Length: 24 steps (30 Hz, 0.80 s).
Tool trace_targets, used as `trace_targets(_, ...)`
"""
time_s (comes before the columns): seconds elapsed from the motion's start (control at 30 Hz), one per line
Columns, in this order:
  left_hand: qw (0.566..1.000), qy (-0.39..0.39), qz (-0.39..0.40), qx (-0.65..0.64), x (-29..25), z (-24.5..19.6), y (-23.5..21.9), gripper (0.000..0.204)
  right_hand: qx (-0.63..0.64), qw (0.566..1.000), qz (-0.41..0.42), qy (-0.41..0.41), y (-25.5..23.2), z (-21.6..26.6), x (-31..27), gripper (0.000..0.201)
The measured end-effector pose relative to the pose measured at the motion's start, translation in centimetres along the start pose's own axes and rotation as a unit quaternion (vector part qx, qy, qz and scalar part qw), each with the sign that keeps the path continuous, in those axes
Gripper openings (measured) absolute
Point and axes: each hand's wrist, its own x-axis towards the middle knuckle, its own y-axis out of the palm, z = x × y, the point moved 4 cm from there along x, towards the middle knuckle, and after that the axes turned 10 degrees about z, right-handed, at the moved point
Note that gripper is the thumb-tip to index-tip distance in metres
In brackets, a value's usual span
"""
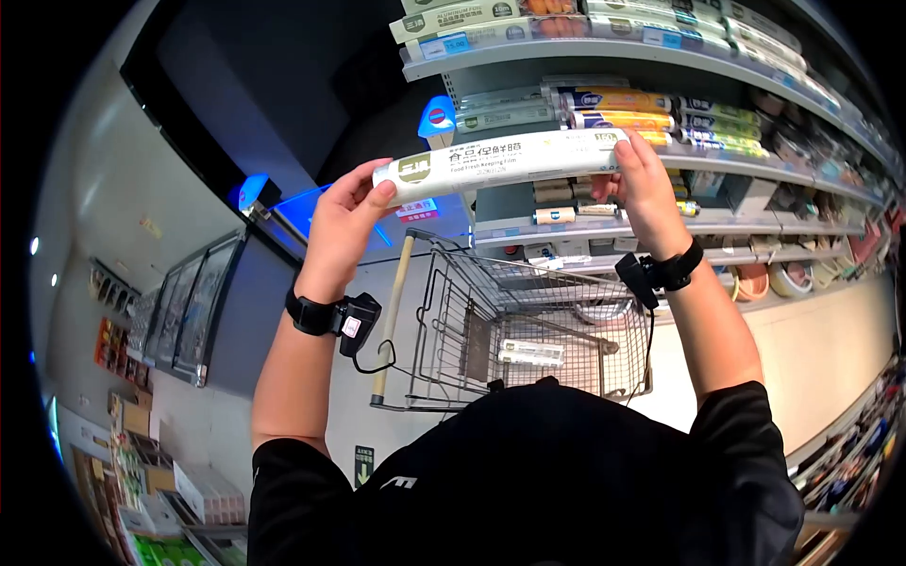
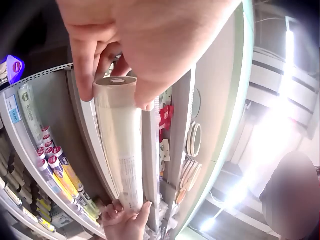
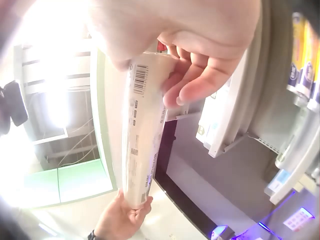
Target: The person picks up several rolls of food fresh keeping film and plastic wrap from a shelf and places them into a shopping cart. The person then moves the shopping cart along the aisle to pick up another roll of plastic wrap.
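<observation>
Held up in front of the shelves is a long white roll of cling film (image 1: 500,160), its label reading Food Fresh Keeping Film. My left hand (image 1: 351,212) grips its left end, thumb in front and fingers behind. The other end is pinched by my right hand (image 1: 646,193), thumb on the near face. In the left wrist view the roll's round end shows between the thumb and fingers of the left hand (image 2: 145,45). A barcode on the roll's back (image 3: 141,100) appears in the right wrist view, beside the fingers of the right hand (image 3: 200,45).
Below the hands stands a wire shopping cart (image 1: 528,311) with a white packaged roll (image 1: 530,353) lying in it. Shelves (image 1: 604,57) with boxed foil and yellow rolls (image 1: 618,102) rise ahead and to the right. A blue-lit gate post (image 1: 437,121) is behind the roll.
</observation>
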Motion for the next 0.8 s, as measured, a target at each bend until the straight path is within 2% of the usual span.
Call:
trace_targets(0.17, 0.999, 0.009, 0.047, -0.024, -2.4, 2.2, -1.9, 0.036, -0.023, 0.998, -0.055, 0.010, 3.2, -0.3, -3.2, 0.031)
trace_targets(0.27, 0.995, -0.014, 0.093, -0.023, -3.7, 4.0, -3.0, 0.036, -0.039, 0.997, -0.069, 0.024, 5.6, -0.6, -5.2, 0.035)
trace_targets(0.33, 0.994, -0.003, 0.108, -0.022, -4.2, 5.4, -3.1, 0.038, -0.062, 0.994, -0.078, 0.032, 6.6, -0.8, -6.7, 0.039)
trace_targets(0.37, 0.992, -0.019, 0.126, 0.010, -4.7, 5.7, -3.1, 0.040, -0.088, 0.992, -0.071, 0.054, 7.0, -0.7, -7.4, 0.042)
trace_targets(0.4, 0.989, -0.008, 0.148, 0.020, -5.0, 6.5, -2.9, 0.041, -0.090, 0.993, -0.064, 0.047, 6.9, -1.2, -8.1, 0.042)
trace_targets(0.47, 0.988, -0.001, 0.126, 0.088, -5.8, 8.9, -1.6, 0.042, -0.102, 0.989, -0.067, 0.084, 6.4, -2.1, -10.2, 0.042)
trace_targets(0.5, 0.988, -0.004, 0.133, 0.079, -6.0, 9.3, -1.1, 0.042, -0.098, 0.987, -0.085, 0.098, 6.2, -2.2, -10.7, 0.042)
trace_targets(0.57, 0.970, -0.036, 0.213, 0.110, -6.1, 9.8, 0.7, 0.042, -0.107, 0.984, -0.083, 0.116, 4.6, -2.9, -11.5, 0.042)
trace_targets(0.6, 0.968, -0.033, 0.227, 0.099, -6.0, 10.0, 1.5, 0.042, -0.108, 0.982, -0.092, 0.126, 4.1, -2.8, -12.1, 0.042)
trace_targets(0.67, 0.973, -0.006, 0.222, 0.060, -5.6, 10.6, 2.6, 0.040, -0.134, 0.983, -0.065, 0.110, 4.3, -2.3, -12.8, 0.043)
trace_targets(0.73, 0.971, 0.025, 0.217, 0.092, -4.6, 11.8, 3.4, 0.039, -0.155, 0.977, -0.053, 0.136, 2.9, -2.6, -14.0, 0.049)
trace_targets(0.8, 0.970, 0.038, 0.215, 0.107, -4.2, 12.4, 4.0, 0.039, -0.164, 0.970, -0.095, 0.150, 1.0, -3.1, -15.3, 0.048)
